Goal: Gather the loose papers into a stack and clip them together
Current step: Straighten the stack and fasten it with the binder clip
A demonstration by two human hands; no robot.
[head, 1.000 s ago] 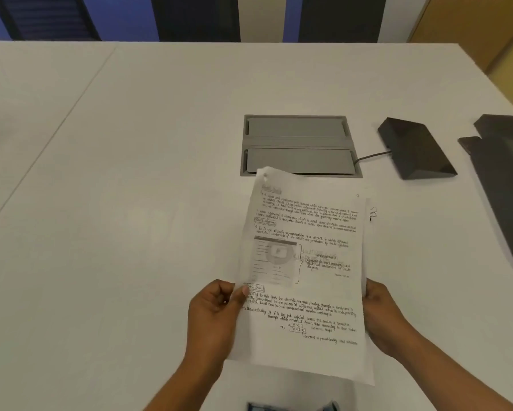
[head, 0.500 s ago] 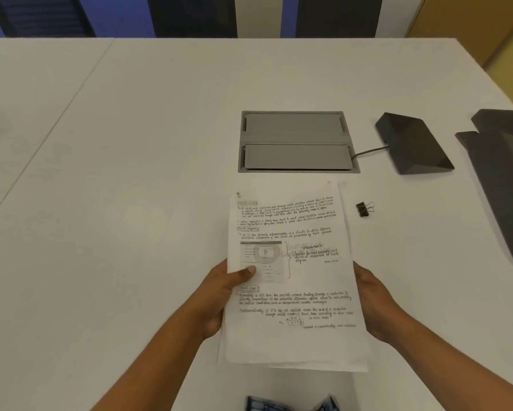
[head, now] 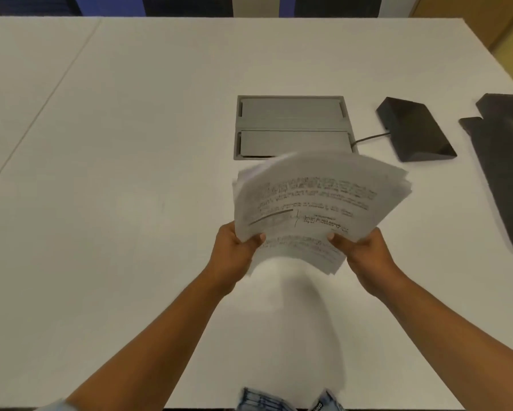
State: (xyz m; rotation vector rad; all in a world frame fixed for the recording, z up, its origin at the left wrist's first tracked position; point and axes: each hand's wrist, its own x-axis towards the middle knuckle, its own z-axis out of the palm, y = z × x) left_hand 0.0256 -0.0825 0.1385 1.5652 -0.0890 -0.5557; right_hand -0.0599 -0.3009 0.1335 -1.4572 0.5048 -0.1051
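Observation:
A stack of white papers (head: 314, 200) with handwritten text is held above the white table (head: 130, 173), tilted away from me and blurred by motion. My left hand (head: 234, 250) grips its lower left edge, thumb on top. My right hand (head: 365, 253) grips its lower right edge the same way. The small black binder clip is hidden behind the papers.
A grey cable hatch (head: 290, 126) is set into the table just beyond the papers. A black wedge-shaped box (head: 415, 133) with a cable lies to its right. Dark flat objects (head: 507, 161) lie at the right edge.
The papers lay flat on the table under both hands half a second ago. Both hands have lifted them up and tilted them away, covering the binder clip that was visible to the right.

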